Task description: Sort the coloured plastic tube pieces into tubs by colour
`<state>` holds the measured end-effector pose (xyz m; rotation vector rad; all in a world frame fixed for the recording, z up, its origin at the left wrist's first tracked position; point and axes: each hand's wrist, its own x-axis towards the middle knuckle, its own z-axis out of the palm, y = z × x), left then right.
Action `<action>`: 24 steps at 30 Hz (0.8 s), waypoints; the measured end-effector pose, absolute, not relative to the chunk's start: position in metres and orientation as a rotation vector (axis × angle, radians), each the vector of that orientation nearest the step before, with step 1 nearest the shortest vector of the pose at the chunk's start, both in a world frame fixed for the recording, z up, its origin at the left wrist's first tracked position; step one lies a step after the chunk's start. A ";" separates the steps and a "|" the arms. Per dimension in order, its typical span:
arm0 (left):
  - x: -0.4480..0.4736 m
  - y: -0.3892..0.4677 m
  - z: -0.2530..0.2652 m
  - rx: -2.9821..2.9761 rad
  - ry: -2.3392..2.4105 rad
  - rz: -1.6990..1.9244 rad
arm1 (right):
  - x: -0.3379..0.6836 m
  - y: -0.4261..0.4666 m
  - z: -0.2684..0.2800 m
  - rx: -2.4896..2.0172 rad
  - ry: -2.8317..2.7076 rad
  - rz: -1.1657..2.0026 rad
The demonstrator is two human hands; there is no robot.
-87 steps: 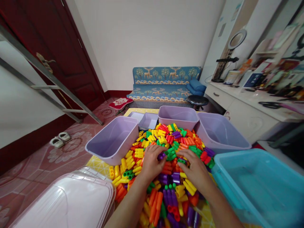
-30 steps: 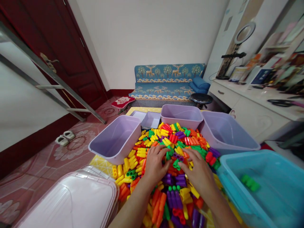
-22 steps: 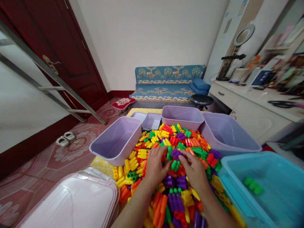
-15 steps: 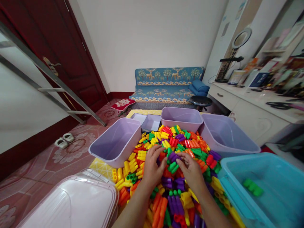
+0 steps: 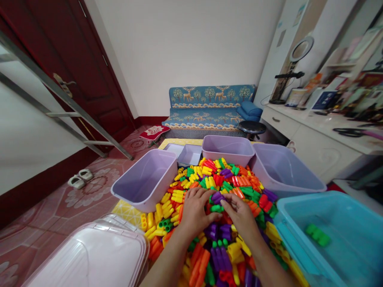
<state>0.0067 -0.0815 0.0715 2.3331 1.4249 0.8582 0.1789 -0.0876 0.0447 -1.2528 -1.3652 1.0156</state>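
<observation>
Just above a heap of bullet-shaped plastic building blocks [image 5: 179, 195], my two hands meet over a purple block [image 5: 218, 198] and a green block [image 5: 216, 208]. My right hand [image 5: 241, 213] is closed on the purple block, thumb and fingers pinching its right side. From the other side, my left hand [image 5: 194, 211] curls round the green block, fingers over the top and thumb below. Its fingertips are partly hidden. Whether the two blocks are joined I cannot tell. Nearer me, a purple block with green tips [image 5: 220, 255] lies on the heap.
Lilac bins stand left [image 5: 146, 175], behind [image 5: 229, 149] and right [image 5: 287, 167] of the heap. A turquoise bin [image 5: 302, 203] at front right holds a green block [image 5: 317, 235]. Clear lids [image 5: 98, 251] are stacked front left. Shallow trays [image 5: 190, 154] sit at the back.
My left hand has closed in on the blocks, its thumb moving right and downward below the green one. My right hand keeps its pinch on the purple block almost in place.
</observation>
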 end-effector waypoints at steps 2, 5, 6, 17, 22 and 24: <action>0.009 -0.081 0.070 2.323 1.463 0.884 | 0.182 -0.087 0.049 -1.283 -1.405 0.978; 0.011 -0.081 0.068 2.317 1.487 0.921 | 0.189 -0.085 0.057 -1.351 -1.459 0.871; 0.011 -0.081 0.067 2.310 1.495 0.931 | 0.191 -0.085 0.059 -1.357 -1.471 0.856; 0.006 -0.083 0.061 2.254 1.446 1.046 | 0.189 -0.089 0.064 -1.467 -1.662 0.774; -0.007 -0.083 0.071 2.198 1.537 1.048 | 0.197 -0.087 0.070 -1.578 -1.656 0.525; -0.013 -0.082 0.075 2.175 1.661 1.033 | 0.208 -0.081 0.074 -1.574 -1.689 0.250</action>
